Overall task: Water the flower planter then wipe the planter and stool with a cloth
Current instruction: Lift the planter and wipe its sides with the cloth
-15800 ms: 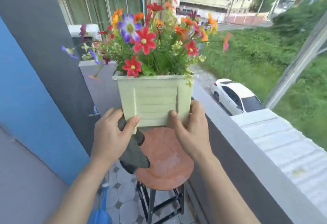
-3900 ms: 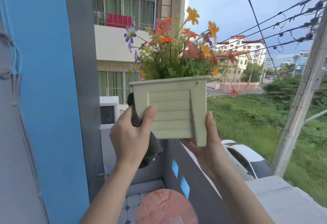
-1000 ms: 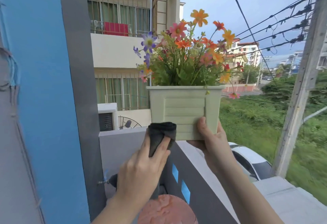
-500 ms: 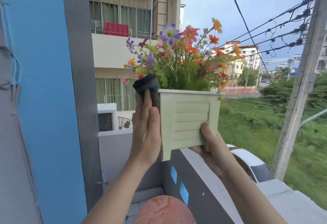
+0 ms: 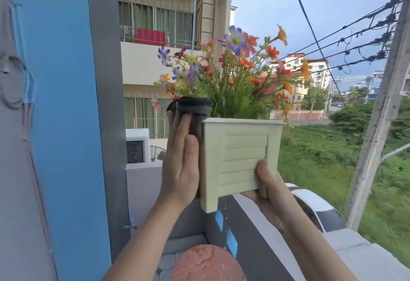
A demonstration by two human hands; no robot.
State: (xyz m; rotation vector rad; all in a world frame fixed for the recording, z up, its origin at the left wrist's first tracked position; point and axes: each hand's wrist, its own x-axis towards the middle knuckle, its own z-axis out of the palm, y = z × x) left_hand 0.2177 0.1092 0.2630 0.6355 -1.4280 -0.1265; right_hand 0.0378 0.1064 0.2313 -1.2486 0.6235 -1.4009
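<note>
Balcony wall [image 5: 261, 234]; planter [image 5: 239, 158] in grip of right hand [image 5: 274, 194], cloth [image 5: 195, 108] under flat left hand [image 5: 180, 165].

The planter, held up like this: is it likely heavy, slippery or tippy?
Probably light for its size: the right hand carries the planter by a bottom corner, while the left hand presses the cloth flat against its side. Possibly slippery underneath, since water drips from its base. Perhaps top-heavy, as the flowers rise well above the rim.
</note>
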